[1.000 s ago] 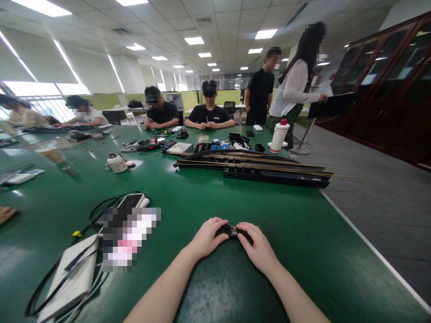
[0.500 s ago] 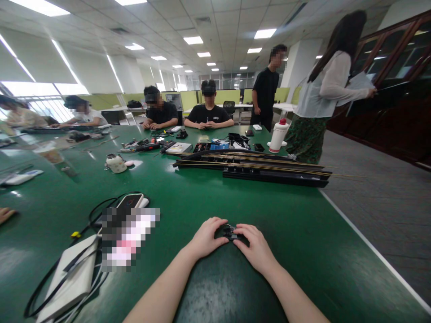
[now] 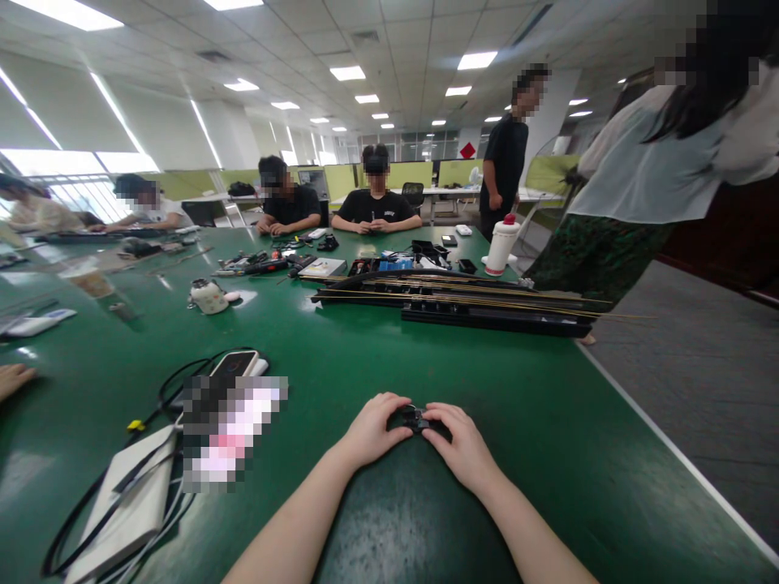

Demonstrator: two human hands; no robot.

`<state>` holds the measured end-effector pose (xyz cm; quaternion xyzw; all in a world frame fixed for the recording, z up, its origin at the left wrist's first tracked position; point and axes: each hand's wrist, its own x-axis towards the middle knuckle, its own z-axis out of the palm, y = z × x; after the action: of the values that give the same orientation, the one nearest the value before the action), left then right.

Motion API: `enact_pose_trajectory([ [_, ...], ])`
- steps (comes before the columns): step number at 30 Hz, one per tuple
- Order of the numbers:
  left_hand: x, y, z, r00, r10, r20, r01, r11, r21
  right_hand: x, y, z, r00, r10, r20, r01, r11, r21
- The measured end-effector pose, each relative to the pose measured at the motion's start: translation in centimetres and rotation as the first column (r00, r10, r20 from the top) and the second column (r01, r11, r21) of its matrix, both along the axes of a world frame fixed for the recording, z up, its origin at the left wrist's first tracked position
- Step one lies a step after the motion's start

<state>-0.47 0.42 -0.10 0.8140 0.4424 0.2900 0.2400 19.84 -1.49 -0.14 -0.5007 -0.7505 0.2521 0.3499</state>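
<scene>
A small black part (image 3: 415, 419) with a thin shiny edge sits between my two hands, just above or on the green table (image 3: 341, 357); its exact kind is too small to tell. My left hand (image 3: 378, 428) curves round its left side, fingertips and thumb closed against it. From the other side, my right hand (image 3: 458, 440) grips it between thumb and fingers. The fingers partly cover the part.
Black rails (image 3: 499, 318) with thin brass-coloured rods lie across the table ahead. A white bottle (image 3: 502, 245) with a red cap stands behind them. On the left are a phone (image 3: 234, 367), cables and a white box (image 3: 131, 495). Several people sit or stand around.
My hands and the black part stay almost still. The person in the white top has moved right and closer, and the standing person in black has shifted right.
</scene>
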Motion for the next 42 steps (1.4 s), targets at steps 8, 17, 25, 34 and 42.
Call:
enact_pose_trajectory([
  [8,0.0,-0.1,0.2,1.0,0.004,0.009,-0.004,1.0,-0.027,0.2,0.0,0.4,0.977,-0.072,-0.201,0.057,0.995,-0.079],
  [17,0.0,-0.2,0.3,1.0,0.007,-0.004,-0.007,0.999,-0.033,0.5,0.3,0.2,0.924,-0.142,-0.356,0.084,0.981,-0.173],
  [25,0.0,-0.1,0.3,1.0,0.004,0.003,-0.004,1.0,-0.023,0.6,0.7,-0.3,0.84,-0.2,-0.504,0.102,0.971,-0.216],
  [34,0.0,-0.2,0.4,1.0,0.003,0.006,-0.003,0.999,-0.043,1.0,0.8,0.3,0.747,-0.28,-0.603,0.132,0.951,-0.278],
  [42,0.0,-0.2,0.5,1.0,-0.003,0.009,0.003,0.999,-0.051,1.3,0.7,0.4,0.677,-0.338,-0.654,0.159,0.935,-0.318],
])
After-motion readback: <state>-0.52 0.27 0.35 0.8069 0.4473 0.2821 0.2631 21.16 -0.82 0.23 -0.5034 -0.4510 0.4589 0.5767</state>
